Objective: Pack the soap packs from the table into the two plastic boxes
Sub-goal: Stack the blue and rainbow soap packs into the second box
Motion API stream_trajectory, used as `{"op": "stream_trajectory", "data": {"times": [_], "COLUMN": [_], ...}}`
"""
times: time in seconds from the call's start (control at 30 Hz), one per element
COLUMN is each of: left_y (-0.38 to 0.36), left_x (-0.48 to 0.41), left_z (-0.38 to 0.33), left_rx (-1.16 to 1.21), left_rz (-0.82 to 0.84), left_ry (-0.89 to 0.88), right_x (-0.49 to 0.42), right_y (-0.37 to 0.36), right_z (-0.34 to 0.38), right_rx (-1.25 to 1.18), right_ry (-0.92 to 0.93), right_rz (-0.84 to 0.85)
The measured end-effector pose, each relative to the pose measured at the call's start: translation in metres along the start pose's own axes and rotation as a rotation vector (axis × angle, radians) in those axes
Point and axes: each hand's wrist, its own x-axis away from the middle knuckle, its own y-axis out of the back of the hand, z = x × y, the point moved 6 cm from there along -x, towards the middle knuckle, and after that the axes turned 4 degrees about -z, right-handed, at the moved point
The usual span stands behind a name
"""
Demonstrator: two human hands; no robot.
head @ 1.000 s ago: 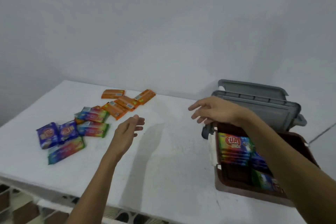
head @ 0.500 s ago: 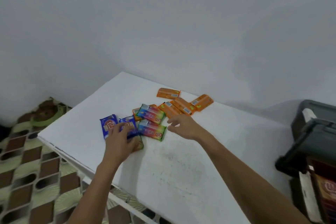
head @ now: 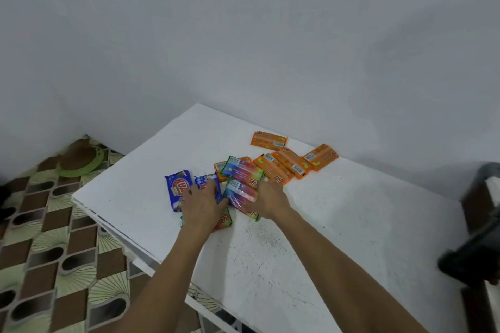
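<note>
Grey-white wall (head: 243, 35) takes up the whole top half. Under it is a white table (head: 351, 224) running corner-on toward the camera, with brown and green patterned floor (head: 40, 238) off to the left. On that floor, by the wall, sits a round brown thing with a green rim (head: 81, 162) (no idea what it is).

At the far right edge you only get a slice of a dark box (head: 473, 205) on the table. It's cut off by the frame, so I can't see what's in it.

The soap is all bunched at the far left part of the table, well apart from the box:
- orange packs (head: 290, 163) at the back, a few touching each other and one (head: 269, 140) off on its own nearer the wall
- two rainbow packs side by side, the upper one (head: 242, 171) lying over the edge of an orange one
- two blue packs (head: 177, 189) on the left

Left hand (head: 201, 204) lies flat with fingers spread on the second blue pack, covering most of a green pack (head: 224, 220) underneath — pressing, not curled round anything. Right hand (head: 266, 199) is down on the lower rainbow pack (head: 240, 193) with the thumb across the wrapper. Its fingers are hidden behind the hand, so I can't tell if it's actually gripping.
</note>
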Motion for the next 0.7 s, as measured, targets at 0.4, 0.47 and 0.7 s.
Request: {"op": "stream_trajectory", "data": {"times": [0.4, 0.47, 0.7], "left_y": [0.022, 0.023, 0.021], "left_x": [-0.003, 0.003, 0.063], "left_z": [0.019, 0.016, -0.067], "left_rx": [0.747, 0.976, 1.695], "left_rz": [-0.040, 0.002, 0.420], "left_ry": [0.266, 0.331, 0.374], "right_x": [0.096, 0.113, 0.166], "right_y": [0.097, 0.118, 0.180], "right_z": [-0.013, -0.023, -0.070], "right_rx": [-0.518, -0.656, -0.820], "right_ry": [-0.065, -0.056, -0.047], "right_rz": [0.066, 0.023, -0.144]}}
